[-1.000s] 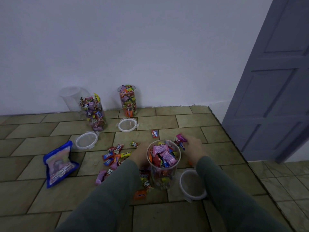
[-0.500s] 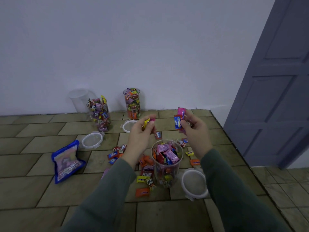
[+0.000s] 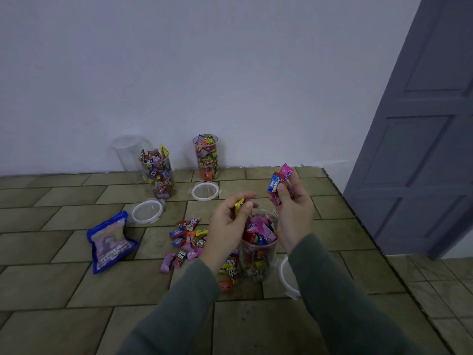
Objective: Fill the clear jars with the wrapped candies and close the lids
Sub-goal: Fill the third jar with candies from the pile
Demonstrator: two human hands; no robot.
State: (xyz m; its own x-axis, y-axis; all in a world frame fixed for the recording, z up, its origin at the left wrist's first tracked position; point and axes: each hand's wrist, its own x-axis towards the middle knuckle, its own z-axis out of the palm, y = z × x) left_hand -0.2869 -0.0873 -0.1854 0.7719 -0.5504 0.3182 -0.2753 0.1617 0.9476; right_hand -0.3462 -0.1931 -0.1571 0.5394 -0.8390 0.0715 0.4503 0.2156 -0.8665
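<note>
You've got both hands hovering right over the near jar (image 3: pixel 258 248), which makes sense since it's the one being topped up and it's already packed close to the rim. Your left hand (image 3: pixel 229 221) has its grip pinched on a single yellow candy (image 3: pixel 239 205) between thumb and fingertips, held just above the jar mouth so it can drop straight in. Your right hand (image 3: pixel 294 213) is grasping a small bunch, a blue-and-orange candy (image 3: pixel 274 185) and a pink candy (image 3: pixel 286 172) sticking up out of the grip, a bit higher and off to the jar's right.

The rest of the loose candies (image 3: pixel 188 239) sit on the tiled floor (image 3: pixel 64 285) just left of the jar, easy reach for the left hand. This jar's lid (image 3: pixel 288 279) lies on the floor just to its right, partly behind your sleeve. Two other filled jars (image 3: pixel 158 175) (image 3: pixel 206 160) stand back by the wall with their lids (image 3: pixel 147 210) (image 3: pixel 205 191) on the floor in front, so none are closed yet. An empty clear jar (image 3: pixel 125 152) is behind the left one, and a blue candy bag (image 3: pixel 108 242) lies flat off to the left.

Compared to half a second ago: both hands have come down and in toward the jar mouth, same candies still in each grip. A second back they were down at floor level picking up.
</note>
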